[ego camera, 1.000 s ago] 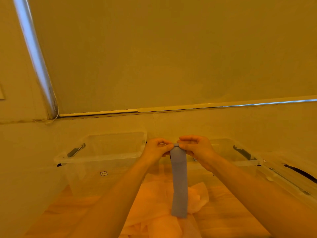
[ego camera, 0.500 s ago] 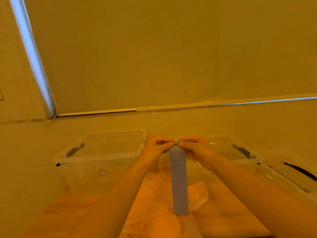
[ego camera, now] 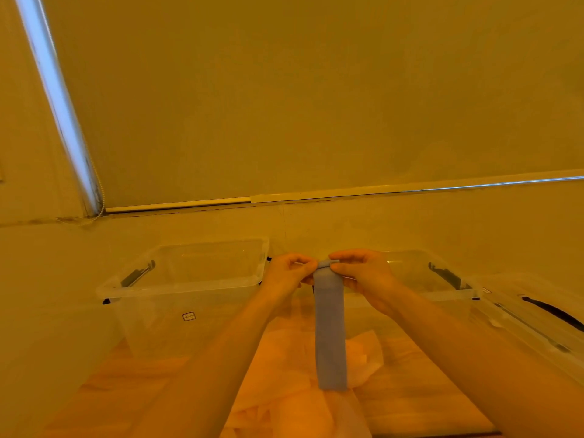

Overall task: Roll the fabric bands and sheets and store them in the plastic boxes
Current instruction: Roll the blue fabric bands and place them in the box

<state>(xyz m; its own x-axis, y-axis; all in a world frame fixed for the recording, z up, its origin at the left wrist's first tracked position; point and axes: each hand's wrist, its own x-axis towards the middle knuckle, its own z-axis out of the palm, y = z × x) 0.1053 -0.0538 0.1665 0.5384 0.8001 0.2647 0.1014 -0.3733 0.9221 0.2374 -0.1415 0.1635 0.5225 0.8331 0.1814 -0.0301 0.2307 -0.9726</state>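
A grey-blue fabric band (ego camera: 330, 330) hangs straight down in front of me, its top end turned into a small roll. My left hand (ego camera: 289, 275) and my right hand (ego camera: 363, 276) pinch that rolled top from either side, held in the air between two clear plastic boxes. The left box (ego camera: 177, 286) and the right box (ego camera: 442, 279) stand open behind my hands. Pale sheer fabric sheets (ego camera: 303, 390) lie crumpled on the wooden table (ego camera: 420, 403) below the band.
A clear box lid with a dark handle (ego camera: 550, 314) leans at the far right. A wall with a window ledge and a drawn blind rises right behind the boxes. The blind's bead cord (ego camera: 98, 200) hangs at the left.
The top of the band has been rolled a bit further between my fingers, and the band's hanging end has risen slightly. Both hands stay in about the same place.
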